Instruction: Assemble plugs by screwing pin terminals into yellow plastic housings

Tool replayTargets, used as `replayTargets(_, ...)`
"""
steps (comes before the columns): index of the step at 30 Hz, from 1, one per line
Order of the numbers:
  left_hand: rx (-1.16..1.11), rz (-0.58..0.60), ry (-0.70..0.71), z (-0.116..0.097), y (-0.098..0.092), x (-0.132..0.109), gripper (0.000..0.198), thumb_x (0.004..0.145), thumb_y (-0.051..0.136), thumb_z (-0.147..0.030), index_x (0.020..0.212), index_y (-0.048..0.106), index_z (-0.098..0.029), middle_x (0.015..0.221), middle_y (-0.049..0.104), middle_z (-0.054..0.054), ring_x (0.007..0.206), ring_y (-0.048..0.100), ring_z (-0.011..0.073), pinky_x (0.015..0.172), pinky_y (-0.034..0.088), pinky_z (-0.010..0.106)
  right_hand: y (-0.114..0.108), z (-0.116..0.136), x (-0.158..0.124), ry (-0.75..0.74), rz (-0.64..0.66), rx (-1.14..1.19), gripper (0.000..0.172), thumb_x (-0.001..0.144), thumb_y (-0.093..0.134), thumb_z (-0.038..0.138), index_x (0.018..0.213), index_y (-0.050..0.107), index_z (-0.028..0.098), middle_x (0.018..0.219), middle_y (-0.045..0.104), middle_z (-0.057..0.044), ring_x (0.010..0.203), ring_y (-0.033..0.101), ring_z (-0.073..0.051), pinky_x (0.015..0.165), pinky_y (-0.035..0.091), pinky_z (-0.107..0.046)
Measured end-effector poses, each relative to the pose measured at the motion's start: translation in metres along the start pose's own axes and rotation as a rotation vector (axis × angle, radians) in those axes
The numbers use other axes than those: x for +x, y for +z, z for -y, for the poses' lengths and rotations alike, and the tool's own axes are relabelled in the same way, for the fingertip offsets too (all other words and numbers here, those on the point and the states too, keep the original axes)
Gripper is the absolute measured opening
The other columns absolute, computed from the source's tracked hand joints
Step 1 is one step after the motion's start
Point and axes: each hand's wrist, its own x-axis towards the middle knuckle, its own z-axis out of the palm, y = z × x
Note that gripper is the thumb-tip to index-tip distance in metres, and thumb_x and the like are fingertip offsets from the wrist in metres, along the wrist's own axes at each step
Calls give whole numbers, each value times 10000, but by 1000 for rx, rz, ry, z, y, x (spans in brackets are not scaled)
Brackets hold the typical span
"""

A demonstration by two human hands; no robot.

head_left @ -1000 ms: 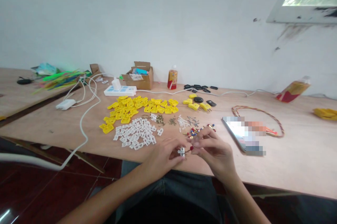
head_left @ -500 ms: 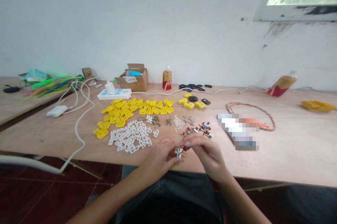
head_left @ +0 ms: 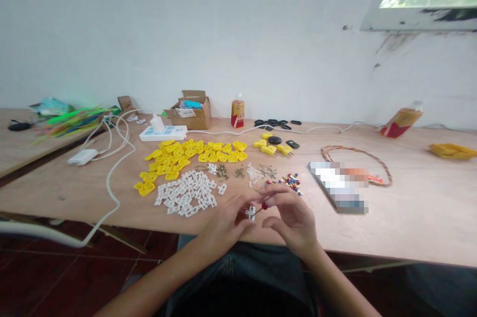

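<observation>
A white plastic plug insert (head_left: 252, 211) is pinched between the thumb and fingers of my left hand (head_left: 231, 220), just above the table's front edge. Against it leans the thin shaft of a small screwdriver (head_left: 264, 205) with a red handle. The curled fingers of my right hand (head_left: 292, 215) are at that handle, while the thumb stands apart, lower down. Fingers partly hide the handle, and the shaft's tip is too small to make out. Beyond my hands lie red and blue small parts with brass-coloured pins (head_left: 292, 183).
White inserts (head_left: 186, 193) and yellow plug shells (head_left: 173, 155) are piled to the left. Small screws (head_left: 268, 172) and clear plastic bits (head_left: 254, 173) lie mid-table. A power strip (head_left: 164, 132), a bottle (head_left: 237, 112), and a blurred flat object (head_left: 324, 185) also occupy the table.
My right thumb has come away from the red screwdriver handle and dropped lower, opening a gap below the fingers. My left hand still holds the white insert in nearly the same place.
</observation>
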Motion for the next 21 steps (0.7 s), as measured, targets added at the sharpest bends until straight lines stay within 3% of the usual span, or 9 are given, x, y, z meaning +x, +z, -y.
replayTargets(2,-2,-4,-5,0,0,-1,425,942,672,-110,1331,638,-279,1239,722,32,1116,690,231,996,535,342,0,2,2,-48,-44,-29,217,883,848,145,1007,765,303,1002,728,-13,932,730,-183,860,625,-331)
replayTargets(4,0,-10,-20,-1,0,-1,433,947,679,-129,1349,625,-281,1271,721,35,1123,691,236,1004,539,350,-3,5,2,-40,-33,-29,188,938,775,115,977,776,298,952,739,-8,868,737,-166,783,631,-301)
replayTargets(8,-14,-5,-29,-3,-1,0,381,965,681,-162,1329,632,-260,1249,738,41,1053,704,231,985,555,358,-10,11,2,88,84,2,292,1067,586,168,1246,740,340,1123,796,-53,1037,771,-207,826,662,-345)
replayTargets(10,-10,0,-29,-4,-2,0,380,962,678,-153,1324,634,-257,1232,743,41,1026,708,227,975,560,358,-12,12,3,107,128,-29,307,1057,625,216,1305,727,366,1229,769,-70,1128,748,-235,884,657,-392)
replayTargets(14,3,-5,-40,-2,-1,-2,402,962,662,-130,1342,628,-257,1287,734,47,1077,708,232,1009,549,367,-13,11,7,1,56,-96,290,938,810,242,1177,796,406,1028,721,-25,948,720,-199,794,645,-351)
replayTargets(16,-7,-13,-40,-1,0,-2,402,966,670,-139,1348,628,-257,1299,731,48,1094,707,232,1018,545,362,-15,11,7,-2,48,-122,306,997,728,205,1222,784,406,959,727,-21,863,717,-181,730,637,-332)
replayTargets(19,-11,-30,-38,-1,1,-3,364,980,675,-159,1329,647,-260,1250,740,36,1037,711,217,977,555,342,-27,13,5,15,87,-143,372,1058,604,175,1355,719,368,1056,804,-63,928,768,-218,744,664,-387)
replayTargets(21,11,-48,-57,-2,0,-2,359,966,686,-135,1302,667,-258,1187,748,22,977,710,202,951,558,332,-43,18,3,-17,-25,-168,348,1036,625,150,1301,738,345,1090,828,-64,969,795,-238,768,690,-419)
